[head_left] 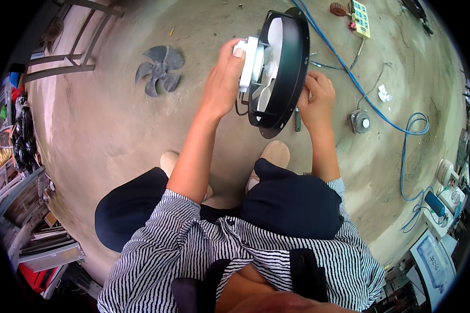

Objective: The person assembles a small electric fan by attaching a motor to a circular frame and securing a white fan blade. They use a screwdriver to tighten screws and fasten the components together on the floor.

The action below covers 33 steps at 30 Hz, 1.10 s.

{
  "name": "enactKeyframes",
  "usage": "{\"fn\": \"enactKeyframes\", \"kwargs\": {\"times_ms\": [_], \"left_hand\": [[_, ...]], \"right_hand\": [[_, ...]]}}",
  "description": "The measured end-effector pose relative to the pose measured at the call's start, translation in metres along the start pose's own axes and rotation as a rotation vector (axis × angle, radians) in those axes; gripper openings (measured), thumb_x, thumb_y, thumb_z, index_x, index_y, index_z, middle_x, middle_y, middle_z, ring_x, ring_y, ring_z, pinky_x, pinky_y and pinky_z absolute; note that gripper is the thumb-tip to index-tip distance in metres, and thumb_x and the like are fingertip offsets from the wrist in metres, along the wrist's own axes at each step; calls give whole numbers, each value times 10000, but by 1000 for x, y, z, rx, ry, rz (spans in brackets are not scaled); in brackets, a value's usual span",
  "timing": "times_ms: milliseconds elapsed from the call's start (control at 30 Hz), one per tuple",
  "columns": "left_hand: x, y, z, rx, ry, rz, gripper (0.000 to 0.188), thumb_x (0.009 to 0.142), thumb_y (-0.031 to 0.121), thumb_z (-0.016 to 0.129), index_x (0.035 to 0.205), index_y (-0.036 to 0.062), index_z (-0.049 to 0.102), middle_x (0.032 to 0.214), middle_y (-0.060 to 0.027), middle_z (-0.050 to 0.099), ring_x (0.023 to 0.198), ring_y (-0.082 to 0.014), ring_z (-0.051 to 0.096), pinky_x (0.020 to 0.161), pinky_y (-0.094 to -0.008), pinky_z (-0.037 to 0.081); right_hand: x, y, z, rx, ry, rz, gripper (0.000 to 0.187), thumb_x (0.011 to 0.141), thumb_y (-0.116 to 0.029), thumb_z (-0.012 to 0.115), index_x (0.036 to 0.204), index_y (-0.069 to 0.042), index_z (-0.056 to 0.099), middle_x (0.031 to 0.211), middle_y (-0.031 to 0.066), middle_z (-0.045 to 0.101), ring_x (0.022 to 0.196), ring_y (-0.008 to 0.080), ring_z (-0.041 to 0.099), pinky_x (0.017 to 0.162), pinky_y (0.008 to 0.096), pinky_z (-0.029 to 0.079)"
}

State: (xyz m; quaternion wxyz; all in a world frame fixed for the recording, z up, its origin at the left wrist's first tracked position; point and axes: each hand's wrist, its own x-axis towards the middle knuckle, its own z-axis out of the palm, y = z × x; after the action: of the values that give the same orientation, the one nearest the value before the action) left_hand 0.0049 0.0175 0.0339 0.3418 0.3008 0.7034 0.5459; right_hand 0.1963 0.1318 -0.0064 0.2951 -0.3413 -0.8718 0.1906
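A round fan (284,78) with a black ring frame, white blades and a white motor housing is held up in front of me, tilted on edge. My left hand (228,78) is closed round the white housing at its back, thumb on top. A thin black cable hangs below the housing. On the other side, my right hand (317,96) has its fingers curled in against the rim of the frame; the fingertips are partly hidden there. Just below that hand, a tool with a dark green handle (297,121) shows beside the frame.
A loose grey fan blade (161,70) lies on the floor at left. To the right are a small motor (359,121), white crumpled paper (384,94), a blue cable (350,73) and a yellowish power strip (360,20). A metal frame (83,52) stands far left; piled goods line both sides.
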Motion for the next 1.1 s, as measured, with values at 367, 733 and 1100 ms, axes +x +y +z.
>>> {"fn": "enactKeyframes", "kwargs": {"times_ms": [367, 733, 1100], "left_hand": [[-1, 8, 4, 60, 91, 114, 554, 963, 507, 393, 1270, 68, 533, 998, -207, 676, 949, -376, 638, 890, -409, 451], [1, 4, 4, 70, 91, 153, 531, 972, 494, 388, 1254, 65, 528, 980, -211, 680, 929, -388, 652, 858, -423, 473], [1, 1, 4, 80, 78, 138, 537, 970, 502, 390, 1268, 76, 525, 1041, -205, 675, 997, -393, 634, 904, -420, 452]], "right_hand": [[-8, -13, 0, 265, -58, 106, 290, 864, 6, 592, 1139, -44, 672, 1071, 139, 643, 919, 276, 628, 833, 367, 487], [-13, -28, 5, 275, -36, -193, 554, 793, -67, 701, 1326, -118, 557, 1300, 161, 558, 1112, 332, 579, 906, 398, 488], [0, -36, 9, 266, 7, -268, 421, 748, -65, 742, 1165, -92, 690, 1214, 118, 591, 1058, 321, 600, 869, 394, 489]]}}
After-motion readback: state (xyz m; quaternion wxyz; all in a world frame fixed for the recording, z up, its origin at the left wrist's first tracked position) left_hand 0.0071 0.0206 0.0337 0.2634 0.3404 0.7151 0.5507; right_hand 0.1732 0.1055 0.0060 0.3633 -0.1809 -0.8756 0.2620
